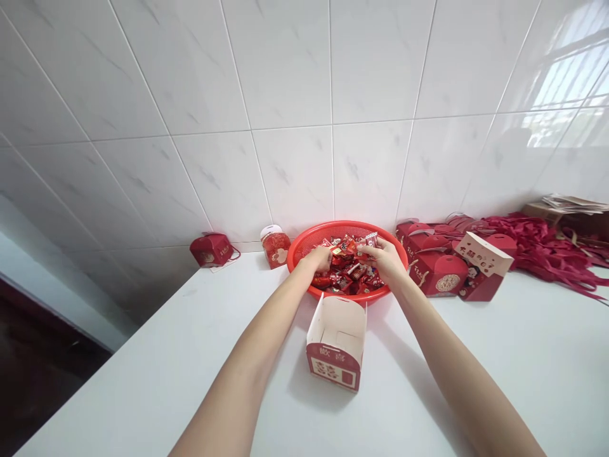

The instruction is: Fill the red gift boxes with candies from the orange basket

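A red plastic basket (297,245) stands near the wall, filled with red-wrapped candies (349,273). My left hand (320,259) reaches into its left side, fingers closed among the candies; what they hold is hidden. Over the basket's right side, my right hand (382,256) pinches a small wrapped candy (370,240) between thumb and fingers. In front of the basket, between my forearms, an open red and white paper box (333,365) stands upright with its top flaps up. Its visible inside shows bare white card.
On the white table (190,355), a dark red box (212,249) and a red and white box (275,246) stand left of the basket. Several red boxes (440,273), a ribbon pile (533,251) and a cardboard box (545,211) lie right. A tiled wall rises behind.
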Demonstrator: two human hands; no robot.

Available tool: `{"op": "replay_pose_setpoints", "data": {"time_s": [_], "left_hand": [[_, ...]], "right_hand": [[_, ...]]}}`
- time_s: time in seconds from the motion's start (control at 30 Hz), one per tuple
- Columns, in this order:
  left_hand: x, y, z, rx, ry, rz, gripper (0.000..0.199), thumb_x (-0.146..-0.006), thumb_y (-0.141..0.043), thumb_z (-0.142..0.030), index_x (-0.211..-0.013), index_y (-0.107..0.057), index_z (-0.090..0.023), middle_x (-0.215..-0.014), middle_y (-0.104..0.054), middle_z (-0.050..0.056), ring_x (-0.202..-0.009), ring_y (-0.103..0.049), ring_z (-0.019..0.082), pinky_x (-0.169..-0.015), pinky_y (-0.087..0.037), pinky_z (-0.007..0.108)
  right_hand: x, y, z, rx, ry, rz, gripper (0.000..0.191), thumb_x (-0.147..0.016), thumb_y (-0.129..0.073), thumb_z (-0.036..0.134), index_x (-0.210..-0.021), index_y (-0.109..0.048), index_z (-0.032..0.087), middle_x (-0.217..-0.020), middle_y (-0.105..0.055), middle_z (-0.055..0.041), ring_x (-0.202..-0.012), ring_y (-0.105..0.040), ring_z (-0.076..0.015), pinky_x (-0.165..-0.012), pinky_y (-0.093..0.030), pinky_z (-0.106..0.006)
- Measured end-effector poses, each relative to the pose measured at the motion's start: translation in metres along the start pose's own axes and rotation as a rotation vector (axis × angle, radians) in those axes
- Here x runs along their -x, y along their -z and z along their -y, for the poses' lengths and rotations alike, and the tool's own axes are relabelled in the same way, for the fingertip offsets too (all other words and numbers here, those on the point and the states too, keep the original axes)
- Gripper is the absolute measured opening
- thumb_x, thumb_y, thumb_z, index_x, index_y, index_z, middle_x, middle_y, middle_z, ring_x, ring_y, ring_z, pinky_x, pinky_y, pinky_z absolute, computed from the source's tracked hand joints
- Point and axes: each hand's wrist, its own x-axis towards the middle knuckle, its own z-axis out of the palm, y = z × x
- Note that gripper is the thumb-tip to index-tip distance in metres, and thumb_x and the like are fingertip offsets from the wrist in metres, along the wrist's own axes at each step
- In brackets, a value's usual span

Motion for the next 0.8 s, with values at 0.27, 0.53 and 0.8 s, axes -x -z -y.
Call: {"op": "replay_pose_setpoints", "data": {"time_s": [0.27, 0.53, 0.8], "left_hand": [[0.009, 0.003, -0.005, -0.059, -0.033, 0.137, 0.013, -0.059, -0.069, -0.019, -0.072, -0.072, -0.021, -0.079, -0.072, 0.003, -0.077, -0.066, 0.023, -0.067, -0.051, 0.026], [0.003, 0.000, 0.002, 0.036, -0.047, 0.131, 0.010, -0.054, -0.070, -0.015, -0.063, -0.070, -0.020, -0.068, -0.069, 0.001, -0.071, -0.064, 0.021, -0.061, -0.049, 0.024], [0.007, 0.010, 0.004, 0.476, -0.173, -0.008, 0.040, -0.070, -0.058, -0.009, -0.107, -0.070, -0.016, -0.106, -0.072, 0.004, -0.092, -0.067, 0.018, -0.076, -0.053, 0.025]], "right_hand": [[0.001, 0.001, 0.000, 0.007, -0.002, -0.003, 0.031, -0.047, -0.084, 0.024, -0.072, -0.066, 0.019, -0.085, -0.074, -0.0045, -0.080, -0.070, -0.0209, -0.059, -0.056, -0.025], [0.000, 0.001, 0.000, 0.017, -0.009, 0.006, 0.031, -0.049, -0.084, 0.025, -0.072, -0.064, 0.019, -0.084, -0.073, -0.0036, -0.077, -0.070, -0.0198, -0.059, -0.055, -0.026], [0.000, -0.001, 0.001, -0.010, -0.005, 0.006, 0.026, -0.050, -0.082, 0.022, -0.070, -0.065, 0.019, -0.076, -0.071, -0.0007, -0.070, -0.067, -0.0157, -0.060, -0.055, -0.025]]}}
